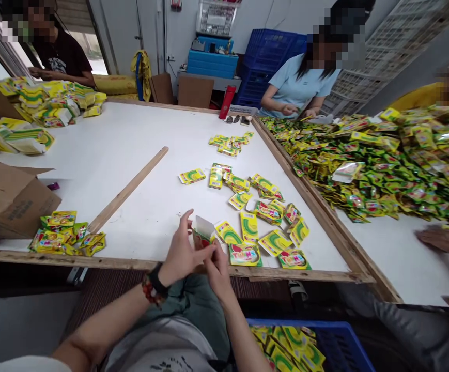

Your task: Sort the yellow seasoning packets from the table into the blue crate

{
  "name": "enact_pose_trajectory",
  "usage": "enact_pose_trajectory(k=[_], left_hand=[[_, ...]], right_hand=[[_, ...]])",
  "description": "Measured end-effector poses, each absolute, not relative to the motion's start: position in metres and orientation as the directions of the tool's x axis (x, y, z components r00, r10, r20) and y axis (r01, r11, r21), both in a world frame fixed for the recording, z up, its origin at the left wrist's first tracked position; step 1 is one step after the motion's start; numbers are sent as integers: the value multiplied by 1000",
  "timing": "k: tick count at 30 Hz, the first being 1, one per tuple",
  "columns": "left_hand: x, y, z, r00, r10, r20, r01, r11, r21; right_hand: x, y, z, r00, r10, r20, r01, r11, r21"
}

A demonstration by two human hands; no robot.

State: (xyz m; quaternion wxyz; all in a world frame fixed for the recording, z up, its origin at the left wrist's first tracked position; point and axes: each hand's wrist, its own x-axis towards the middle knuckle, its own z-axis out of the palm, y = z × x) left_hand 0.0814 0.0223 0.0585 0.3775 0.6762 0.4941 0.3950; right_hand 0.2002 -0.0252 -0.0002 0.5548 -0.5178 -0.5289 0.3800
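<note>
Over the table's front edge, my left hand (182,248) and my right hand (218,263) together hold a small candy box (202,238). Its white top flap stands up, and my fingers cover much of its lower part. Just right of my hands lie several yellow and green boxes, among them a box (245,254) with its printed front facing up. Other boxes (263,183) are scattered farther back. On the left by the front edge is a small heap of wrapped candy packets (59,235).
A wooden strip (131,186) crosses the white table. An open cardboard carton (13,199) and piled flat boxes (53,101) are at left. Beyond a wooden rail (305,191) lies a big packet heap (379,170). A blue crate (344,341) holds boxes below. Co-workers sit around; a red flask (227,102) stands behind.
</note>
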Motion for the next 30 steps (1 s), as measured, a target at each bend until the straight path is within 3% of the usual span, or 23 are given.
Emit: enact_pose_trajectory(k=[3, 5, 7, 10, 13, 16, 20, 24, 30], left_hand=[[96, -4, 32, 125, 987, 104, 338, -141, 930], [102, -13, 16, 122, 984, 126, 374, -163, 913], [105, -17, 3, 143, 965, 221, 396, -261, 881], [105, -18, -8, 211, 864, 457, 359, -503, 786], [105, -16, -8, 302, 748, 590, 272, -661, 699], [104, -14, -2, 328, 780, 533, 275, -618, 736], [103, -13, 5, 383, 844, 375, 260, -488, 833], [103, -12, 11, 422, 883, 205, 301, -350, 887], [106, -11, 15, 414, 901, 128, 305, -269, 914]], right_hand=[[194, -43, -6, 167, 986, 6, -306, 58, -950], [196, -48, -1, 168, 983, -71, -436, 9, -900], [199, -47, 8, 213, 966, -147, -462, -34, -887], [200, -41, 24, 285, 936, -208, -432, -69, -899], [202, -42, 37, 307, 942, -134, -331, -26, -943], [206, -50, 43, 242, 969, 59, -41, 71, -997], [210, -53, 44, 282, 935, 215, 288, 131, -949], [215, -46, 45, 334, 933, 131, 319, 19, -948], [216, -41, 45, 133, 987, 87, 229, 55, -972]])
